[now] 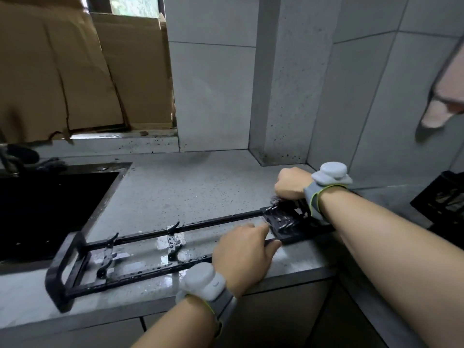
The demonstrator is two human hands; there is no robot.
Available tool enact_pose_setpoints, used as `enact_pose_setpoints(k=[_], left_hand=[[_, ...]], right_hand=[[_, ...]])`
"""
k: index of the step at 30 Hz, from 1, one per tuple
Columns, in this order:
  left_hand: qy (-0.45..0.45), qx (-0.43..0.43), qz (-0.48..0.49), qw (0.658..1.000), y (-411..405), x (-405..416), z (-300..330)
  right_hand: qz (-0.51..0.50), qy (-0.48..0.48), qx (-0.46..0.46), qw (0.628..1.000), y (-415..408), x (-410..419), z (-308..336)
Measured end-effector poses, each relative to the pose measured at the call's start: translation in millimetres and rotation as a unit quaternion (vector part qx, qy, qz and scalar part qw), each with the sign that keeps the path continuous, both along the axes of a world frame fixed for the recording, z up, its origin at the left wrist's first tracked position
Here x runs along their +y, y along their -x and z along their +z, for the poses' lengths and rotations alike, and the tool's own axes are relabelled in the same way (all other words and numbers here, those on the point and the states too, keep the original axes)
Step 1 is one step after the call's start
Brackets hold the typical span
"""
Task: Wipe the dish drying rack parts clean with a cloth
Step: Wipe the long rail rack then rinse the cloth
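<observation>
Evidently mid-job: the black rack frame (140, 249) lies wet on the desk (190, 187). Left hand (244, 249) curls round its near rail; right hand (292, 183) fists a dark cloth (276, 199) onto the slotted end piece (283, 223). The beaded rails and hooks (173, 237) likely remain.

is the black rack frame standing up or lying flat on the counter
Lying flat. The frame has both long bars down along the wet counter, hooks pointing up. The left hand holds the near bar; the right hand works at its far end.
</observation>
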State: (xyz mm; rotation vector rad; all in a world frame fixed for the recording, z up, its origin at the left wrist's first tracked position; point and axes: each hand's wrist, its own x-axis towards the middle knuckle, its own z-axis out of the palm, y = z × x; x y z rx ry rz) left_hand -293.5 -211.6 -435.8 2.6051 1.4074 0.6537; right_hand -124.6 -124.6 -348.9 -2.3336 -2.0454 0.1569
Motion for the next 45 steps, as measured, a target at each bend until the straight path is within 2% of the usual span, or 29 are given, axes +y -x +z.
enact_pose_setpoints(k=[4,10,13,17,19,23,28,33,40,45], left_hand=[[-0.002,0.0,-0.007,1.0,0.5,-3.2,-0.2],[0.006,0.014,-0.005,1.0,0.6,-3.9,7.8],[-0.05,0.035,-0.01,0.998,22.6,-5.3,21.3],[-0.097,0.057,-0.013,0.994,86.4,3.1,30.5],[-0.113,0.05,-0.001,0.992,119.7,7.7,26.5],[-0.085,0.023,0.057,0.994,164.4,-1.9,14.7],[-0.061,0.1,0.094,0.989,160.8,-16.2,20.8],[-0.037,0.115,0.078,0.99,164.9,-18.4,17.1],[0.018,0.081,0.079,0.993,155.9,-16.8,23.4],[0.051,0.024,0.068,0.996,151.8,-15.0,21.9]], right_hand=[[-0.031,-0.015,-0.021,0.999,-13.4,-3.1,10.3],[0.083,-0.131,0.118,0.981,6.5,-16.6,29.8],[0.117,-0.183,0.166,0.962,18.3,-27.4,39.3],[0.153,-0.196,0.248,0.936,42.7,-36.9,36.1],[0.175,-0.192,0.25,0.933,60.5,-38.2,26.2],[0.213,-0.167,0.214,0.939,98.2,-31.0,-5.1],[0.215,-0.164,0.197,0.942,134.1,-25.4,-28.4],[0.256,-0.148,0.186,0.937,162.0,-24.7,-53.4],[0.3,-0.14,0.129,0.935,145.4,-23.4,-64.0],[0.271,-0.132,0.082,0.95,108.9,-24.7,-55.9]])
